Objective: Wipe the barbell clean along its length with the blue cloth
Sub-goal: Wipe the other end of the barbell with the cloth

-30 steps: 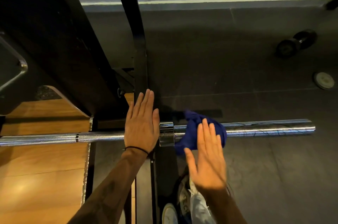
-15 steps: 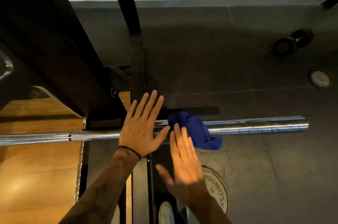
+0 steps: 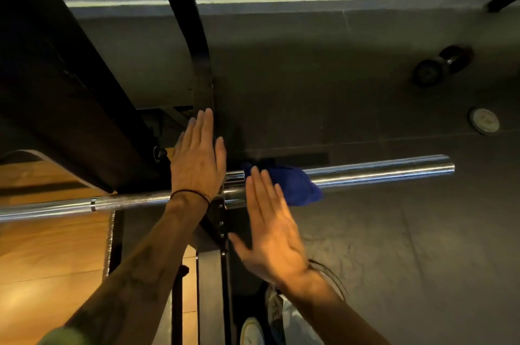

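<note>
Barbell [image 3: 380,174] with blue cloth [image 3: 295,187] draped, flat right hand [image 3: 271,235] ungripping, flat left hand [image 3: 197,158] steadying; unheld cloth may slide off.

The scene is dim, with warm light falling from the near left: the wooden floor [image 3: 50,254] glows orange and the right hand [image 3: 270,235] is lit yellow. Bright streaks of glare run along the barbell [image 3: 380,173]. The rack [image 3: 56,97] at the far left sinks into near-black shadow. The right hand is smeared by motion blur, and the wide lens bends straight lines near the edges.
</note>
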The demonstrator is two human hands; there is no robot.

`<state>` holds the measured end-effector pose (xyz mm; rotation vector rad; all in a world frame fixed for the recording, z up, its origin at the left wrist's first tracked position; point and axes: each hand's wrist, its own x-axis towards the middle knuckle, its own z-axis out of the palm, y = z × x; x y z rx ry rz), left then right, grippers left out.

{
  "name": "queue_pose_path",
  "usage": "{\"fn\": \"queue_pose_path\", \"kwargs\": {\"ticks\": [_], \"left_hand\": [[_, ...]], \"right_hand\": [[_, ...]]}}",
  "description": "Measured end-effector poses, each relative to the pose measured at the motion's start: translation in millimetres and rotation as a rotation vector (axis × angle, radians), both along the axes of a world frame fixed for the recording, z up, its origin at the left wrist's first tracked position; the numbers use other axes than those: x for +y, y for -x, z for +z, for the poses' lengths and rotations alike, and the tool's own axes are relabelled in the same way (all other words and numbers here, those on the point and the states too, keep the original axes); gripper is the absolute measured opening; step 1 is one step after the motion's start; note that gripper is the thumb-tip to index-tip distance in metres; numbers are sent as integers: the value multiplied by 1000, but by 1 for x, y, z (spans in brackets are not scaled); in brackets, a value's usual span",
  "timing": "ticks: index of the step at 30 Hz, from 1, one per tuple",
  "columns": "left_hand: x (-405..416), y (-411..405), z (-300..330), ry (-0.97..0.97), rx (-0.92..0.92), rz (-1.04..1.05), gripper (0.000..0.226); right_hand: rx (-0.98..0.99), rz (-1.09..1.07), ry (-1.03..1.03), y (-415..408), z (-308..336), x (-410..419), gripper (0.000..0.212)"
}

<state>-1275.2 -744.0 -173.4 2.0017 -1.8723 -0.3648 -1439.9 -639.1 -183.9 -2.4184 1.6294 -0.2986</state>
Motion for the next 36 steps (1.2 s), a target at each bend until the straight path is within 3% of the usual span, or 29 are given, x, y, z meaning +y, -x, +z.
{"fn": "queue_pose_path", "kwargs": {"ticks": [2,4,7,10,12,15,18,20,23,25,28,31,33,36], "left_hand": [[9,5,2,20,162,33,60],[23,12,1,-15,242,-45,66],[28,11,-9,-4,-6,-179,68],[24,10,-7,-30,-54,-164,68],[26,11,-5,-39,-60,-158,68],[26,11,-4,-40,-67,-160,68],[26,10,-3,-51,-61,-163,68],[27,10,-2,-62,-50,-160,68],[26,11,-1,-75,-41,-166,68],[25,11,-1,-83,-56,-170,68],[24,10,-2,-96,-64,-174,68],[25,10,0,-100,-65,-174,69],[25,10,1,-103,-54,-175,68],[24,11,1,-96,-59,-170,68]], "right_hand": [[30,25,33,24,-4,-9,92],[7,-143,34,50,-2,-15,88],[-128,-366,-63,21,3,-10,99],[-226,-144,-186,-17,0,5,110],[-147,-48,-59,12,-3,-1,106],[-149,-231,11,52,-1,-9,104],[-182,-414,-22,-8,-4,-7,106],[-192,-305,-31,-39,-8,4,115],[-87,-125,58,16,-7,-3,100],[-113,-254,54,53,-3,-9,103],[-125,-452,-3,9,-6,-8,97],[-167,-214,35,-24,-18,8,91],[-76,-51,66,17,-17,1,86],[-133,-313,41,43,-4,-9,100]]}}
